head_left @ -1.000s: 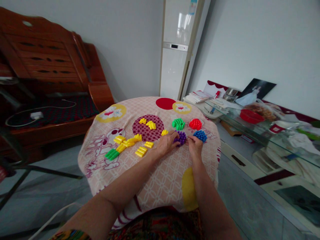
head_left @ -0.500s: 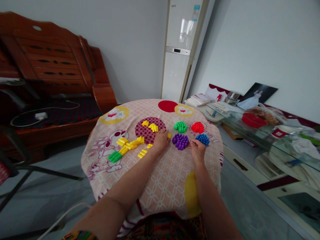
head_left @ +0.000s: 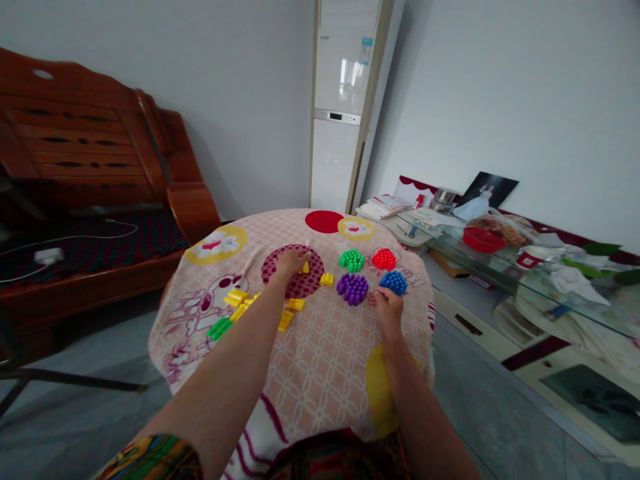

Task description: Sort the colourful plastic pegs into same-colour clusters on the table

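Observation:
My left hand [head_left: 291,262] reaches over the dark pink circle on the cloth, its fingers stretched out at some yellow pieces [head_left: 304,268] it partly covers. My right hand [head_left: 389,307] rests with fingers pinched together beside the purple cluster [head_left: 353,288] and just in front of the blue cluster [head_left: 393,283]; whatever lies in the pinch is too small to make out. Behind these stand a green cluster [head_left: 351,261] and a red cluster [head_left: 384,259] of small pegs. A short yellow row [head_left: 327,279] lies left of the purple cluster.
More yellow pieces [head_left: 237,297] and a green block of pieces [head_left: 219,328] lie to the left, partly behind my left forearm. The patterned tablecloth [head_left: 320,373] covers the round table. A cluttered glass-topped cabinet [head_left: 450,243] stands at right, a wooden bench [head_left: 95,160] at left.
My left hand has left the purple cluster and moved left and away from me to the yellow pieces on the pink circle. My right hand stays by the blue cluster, pinched.

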Demonstrator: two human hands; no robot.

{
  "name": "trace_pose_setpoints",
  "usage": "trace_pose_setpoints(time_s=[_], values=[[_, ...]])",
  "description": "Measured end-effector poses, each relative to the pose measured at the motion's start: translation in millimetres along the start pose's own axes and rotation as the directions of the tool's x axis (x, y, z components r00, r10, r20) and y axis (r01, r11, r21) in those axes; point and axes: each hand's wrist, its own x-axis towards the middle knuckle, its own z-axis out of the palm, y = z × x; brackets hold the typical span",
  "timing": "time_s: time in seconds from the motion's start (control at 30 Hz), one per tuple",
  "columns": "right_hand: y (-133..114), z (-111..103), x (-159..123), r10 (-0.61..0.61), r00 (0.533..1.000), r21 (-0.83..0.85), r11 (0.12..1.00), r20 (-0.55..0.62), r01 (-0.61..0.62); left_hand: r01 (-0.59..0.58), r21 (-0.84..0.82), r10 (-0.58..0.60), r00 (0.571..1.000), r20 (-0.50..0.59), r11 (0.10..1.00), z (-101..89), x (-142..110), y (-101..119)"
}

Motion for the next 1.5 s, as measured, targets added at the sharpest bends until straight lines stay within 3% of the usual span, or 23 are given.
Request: trace_pose_setpoints(time_s=[0.13,0.27,0.37,0.5,0.63,0.77,0.9,1.1,1.17,1.23,1.33,1.4,1.5], values=[[-1,0,-1,-0.001,1.0,-0.009,1.0,-0.006,0.0,-0.147,0.106,0.137,0.985,0.103,0.983,20.4,-5,25],[0,-1,-3,0.017,1.0,0.008,1.0,0.0,-0.017,-0.269,0.106,0.253,0.958,0.138,0.957,26.4,-20,40],[-1,-1,-7,0.036,0.999,0.07,0.997,-0.014,-0.035,-0.272,0.14,0.249,0.955,0.16,0.952,24.6,-39,43],[-9,-1,-19,0.086,0.995,0.116,0.99,-0.053,-0.08,-0.182,0.116,0.168,0.978,0.122,0.976,20.7,-71,50],[-20,0,-40,0.091,0.996,0.061,0.994,0.013,-0.092,-0.189,0.026,0.182,0.97,0.158,0.982,13.8,-97,61],[-30,4,-61,-0.014,0.987,-0.02,1.0,0.16,0.018,-0.21,0.055,0.198,0.966,0.166,0.976,8.9,-112,71],[-37,8,-73,-0.144,0.95,-0.059,0.984,0.278,0.167,-0.256,-0.032,0.257,0.952,0.168,0.966,11.2,-122,82],[-45,13,-79,-0.265,0.907,-0.317,0.873,0.328,0.37,-0.41,-0.212,0.452,0.865,0.218,0.887,15.7,-130,86],[-44,13,-79,-0.284,0.906,-0.341,0.857,0.314,0.386,-0.423,-0.271,0.477,0.861,0.175,0.865,13.3,-129,83],[-41,10,-76,-0.271,0.923,-0.311,0.883,0.275,0.352,-0.393,-0.319,0.428,0.903,0.043,0.862,8.4,-126,75],[-32,-2,-67,-0.209,0.965,-0.235,0.941,0.156,0.241,-0.275,-0.352,0.229,0.959,-0.166,0.895,-1.8,-118,56],[-24,-13,-60,-0.195,0.977,-0.209,0.955,0.087,0.209,-0.185,-0.356,0.11,0.969,-0.221,0.916,-8.8,-114,43],[-14,-28,-49,-0.234,0.971,-0.246,0.939,0.053,0.24,-0.115,-0.334,0.038,0.973,-0.229,0.935,-17.3,-113,29]])
